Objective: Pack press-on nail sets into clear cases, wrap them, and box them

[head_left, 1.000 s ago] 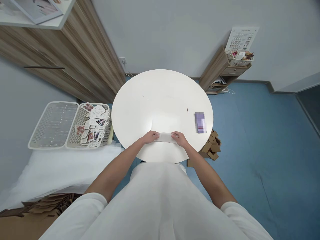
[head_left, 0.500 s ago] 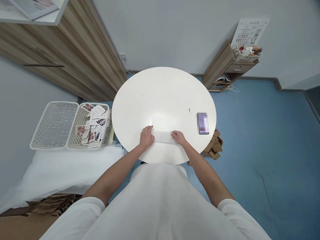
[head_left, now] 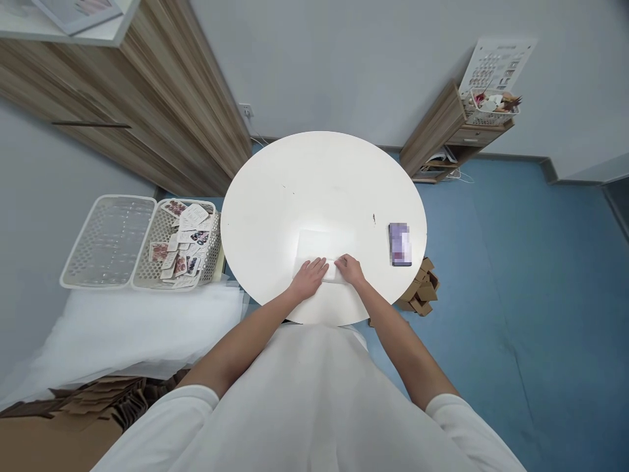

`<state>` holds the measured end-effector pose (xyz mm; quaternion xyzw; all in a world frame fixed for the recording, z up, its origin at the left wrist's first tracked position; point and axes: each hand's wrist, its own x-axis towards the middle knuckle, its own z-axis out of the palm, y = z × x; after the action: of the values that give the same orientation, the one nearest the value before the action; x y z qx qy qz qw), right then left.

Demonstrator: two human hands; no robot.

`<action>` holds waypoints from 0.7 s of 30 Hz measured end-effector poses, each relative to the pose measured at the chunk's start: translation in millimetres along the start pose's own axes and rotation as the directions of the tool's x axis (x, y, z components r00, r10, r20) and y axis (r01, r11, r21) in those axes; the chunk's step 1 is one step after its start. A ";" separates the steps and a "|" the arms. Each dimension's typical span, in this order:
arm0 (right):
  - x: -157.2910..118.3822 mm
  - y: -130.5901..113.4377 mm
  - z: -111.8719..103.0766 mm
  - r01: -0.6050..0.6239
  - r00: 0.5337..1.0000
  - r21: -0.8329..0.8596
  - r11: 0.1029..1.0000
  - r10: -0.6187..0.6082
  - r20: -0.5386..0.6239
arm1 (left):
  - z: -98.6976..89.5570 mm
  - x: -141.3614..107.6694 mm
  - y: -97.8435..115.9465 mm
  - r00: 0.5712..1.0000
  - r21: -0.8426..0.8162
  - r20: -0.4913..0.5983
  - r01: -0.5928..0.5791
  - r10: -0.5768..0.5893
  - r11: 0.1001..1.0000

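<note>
On the white round table (head_left: 275, 190) lies a thin, whitish, translucent sheet (head_left: 314, 244), perhaps packing foam, with its near part folded over. My left hand (head_left: 308, 278) rests flat on the folded part, fingers stretched out toward the right. Close beside it, my right hand (head_left: 350, 269) pinches the folded sheet near its right end, fingertips together. Whether anything is wrapped inside the fold is hidden.
A blurred purple box (head_left: 400, 244) lies at the table's right. Left of the table stand a basket of printed cards (head_left: 216, 229) and a basket of clear pieces (head_left: 111, 242), above white sheets (head_left: 157, 321). Cardboard (head_left: 425, 288) sits on the floor at right.
My left hand has slid right from the sheet's left end and now lies flat on the fold near my right hand. The right hand stays about where it was.
</note>
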<state>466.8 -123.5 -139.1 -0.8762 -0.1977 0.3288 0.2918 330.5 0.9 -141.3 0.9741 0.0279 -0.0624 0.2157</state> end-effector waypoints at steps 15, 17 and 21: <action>-77.0 34.0 -6.6 -0.226 0.972 0.185 0.956 0.233 -0.017 | 6.9 5.4 -3.0 0.999 0.155 0.051 -0.023 0.015 0.988; -78.3 31.1 -4.1 -0.287 0.958 0.268 0.920 0.281 0.062 | 7.1 5.5 -3.0 0.999 0.135 0.044 -0.018 0.013 0.991; -69.5 19.1 0.9 -0.253 0.967 0.336 0.907 0.232 0.103 | 6.1 4.6 -2.3 1.000 0.100 0.030 -0.006 0.003 0.995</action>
<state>420.1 -175.0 -119.8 -0.8185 -0.0349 0.4183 0.3922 334.2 0.5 -148.4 0.9826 0.0195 -0.0778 0.1674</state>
